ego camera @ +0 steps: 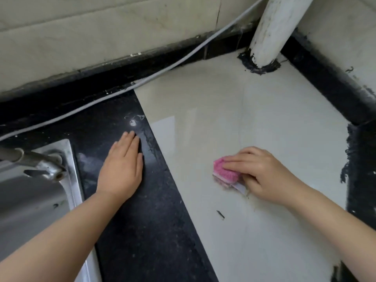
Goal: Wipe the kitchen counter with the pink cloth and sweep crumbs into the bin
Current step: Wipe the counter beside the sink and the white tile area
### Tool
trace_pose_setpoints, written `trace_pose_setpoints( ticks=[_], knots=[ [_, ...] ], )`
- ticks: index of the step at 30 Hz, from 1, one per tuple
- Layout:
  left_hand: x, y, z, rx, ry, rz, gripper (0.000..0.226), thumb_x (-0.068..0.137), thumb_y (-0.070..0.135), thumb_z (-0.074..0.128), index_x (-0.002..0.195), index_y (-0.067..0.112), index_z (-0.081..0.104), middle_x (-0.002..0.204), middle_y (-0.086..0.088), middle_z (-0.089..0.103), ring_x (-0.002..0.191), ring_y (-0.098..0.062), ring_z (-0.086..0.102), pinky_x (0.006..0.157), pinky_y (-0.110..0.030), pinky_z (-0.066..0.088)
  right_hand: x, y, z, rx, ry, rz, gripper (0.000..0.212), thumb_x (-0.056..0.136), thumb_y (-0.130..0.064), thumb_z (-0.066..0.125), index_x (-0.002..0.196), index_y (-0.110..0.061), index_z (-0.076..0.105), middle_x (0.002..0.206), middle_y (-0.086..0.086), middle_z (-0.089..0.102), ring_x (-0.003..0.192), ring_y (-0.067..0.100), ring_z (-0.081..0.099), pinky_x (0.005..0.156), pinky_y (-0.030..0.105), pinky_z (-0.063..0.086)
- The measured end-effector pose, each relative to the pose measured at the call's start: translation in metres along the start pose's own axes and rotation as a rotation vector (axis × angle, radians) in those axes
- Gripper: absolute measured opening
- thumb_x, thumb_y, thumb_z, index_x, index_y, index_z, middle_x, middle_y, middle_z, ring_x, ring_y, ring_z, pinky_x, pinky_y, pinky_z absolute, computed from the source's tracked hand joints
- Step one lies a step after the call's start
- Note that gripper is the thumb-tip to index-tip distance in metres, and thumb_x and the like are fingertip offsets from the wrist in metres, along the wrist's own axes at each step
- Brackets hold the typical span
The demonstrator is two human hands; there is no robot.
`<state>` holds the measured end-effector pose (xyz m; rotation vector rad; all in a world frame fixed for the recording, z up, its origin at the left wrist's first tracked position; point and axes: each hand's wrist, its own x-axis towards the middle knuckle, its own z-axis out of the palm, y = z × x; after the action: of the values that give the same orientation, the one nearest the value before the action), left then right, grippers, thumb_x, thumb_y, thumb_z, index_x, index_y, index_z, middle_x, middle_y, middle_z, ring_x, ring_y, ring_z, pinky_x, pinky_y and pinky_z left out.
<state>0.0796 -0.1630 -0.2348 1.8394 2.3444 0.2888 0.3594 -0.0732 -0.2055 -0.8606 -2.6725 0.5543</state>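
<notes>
The right hand (258,174) covers most of the pink cloth (224,173), hiding how far it runs beneath the palm. Left of the left hand (122,167), the steel sink (30,200) and tap (36,161) are cut by the frame edge. Beyond the right hand, the white pipe (278,27) leaves the top edge.

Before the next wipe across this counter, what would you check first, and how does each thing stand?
1. Pink cloth held: ok, right hand presses it on the pale counter.
2. Left hand out of the path: ok, flat on the black counter.
3. Debris left: not ok, a dark sliver lies nearer the camera than the cloth.
4. Grey cable clear: ok, along the back wall.
5. Bin within reach: cannot tell, none in view.
</notes>
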Motion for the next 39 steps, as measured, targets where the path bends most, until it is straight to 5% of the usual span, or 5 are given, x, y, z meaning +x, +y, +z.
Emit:
trace_pose_setpoints(
  ticks=[16,22,27,33,39],
  knots=[
    [0.0,0.003,-0.001,-0.057,0.028,0.001,0.043,0.096,0.014,0.035,0.134,-0.005,0.036,0.144,-0.02,0.033,0.135,-0.031,0.026,0.111,-0.031,0.009,0.039,-0.005,0.026,0.105,-0.04,-0.033,0.047,0.067,-0.016,0.034,0.097,-0.025,0.07,0.106,-0.005,0.068,0.1,0.029,0.055,0.085,0.047,0.043],
    [0.001,0.004,-0.003,-0.07,0.031,-0.005,0.043,0.096,0.012,0.035,0.136,-0.002,0.033,0.146,-0.016,0.029,0.137,-0.027,0.022,0.112,-0.029,0.006,-0.004,0.006,-0.029,0.251,-0.214,-0.03,0.048,0.062,-0.011,0.033,0.087,-0.01,0.073,0.099,-0.007,0.065,0.095,0.017,0.051,0.089,0.019,0.039],
    [0.0,0.004,-0.005,-0.084,0.026,-0.015,0.041,0.096,0.011,0.035,0.134,-0.005,0.036,0.144,-0.019,0.032,0.136,-0.03,0.024,0.112,-0.033,0.011,0.002,-0.044,-0.018,0.155,-0.121,-0.156,0.045,0.064,-0.011,0.034,0.086,-0.023,0.071,0.099,-0.01,0.069,0.1,0.021,0.051,0.081,0.04,0.043],
    [0.001,0.005,-0.002,-0.085,0.051,0.004,0.038,0.092,0.002,0.041,0.128,-0.011,0.042,0.139,-0.026,0.036,0.132,-0.038,0.029,0.11,-0.042,0.018,0.014,-0.055,0.007,0.149,-0.546,-0.053,0.043,0.062,-0.015,0.033,0.077,-0.017,0.074,0.1,-0.013,0.067,0.112,0.014,0.044,0.093,0.028,0.018],
    [0.001,0.003,-0.001,-0.056,0.038,0.018,0.039,0.093,0.004,0.041,0.128,-0.012,0.04,0.139,-0.027,0.036,0.132,-0.039,0.029,0.11,-0.043,0.018,-0.015,-0.009,-0.034,0.094,-0.652,0.18,0.038,0.044,-0.012,0.036,0.058,-0.014,0.071,0.073,-0.013,0.065,0.096,0.01,0.05,0.088,0.025,0.037]
  ],
)
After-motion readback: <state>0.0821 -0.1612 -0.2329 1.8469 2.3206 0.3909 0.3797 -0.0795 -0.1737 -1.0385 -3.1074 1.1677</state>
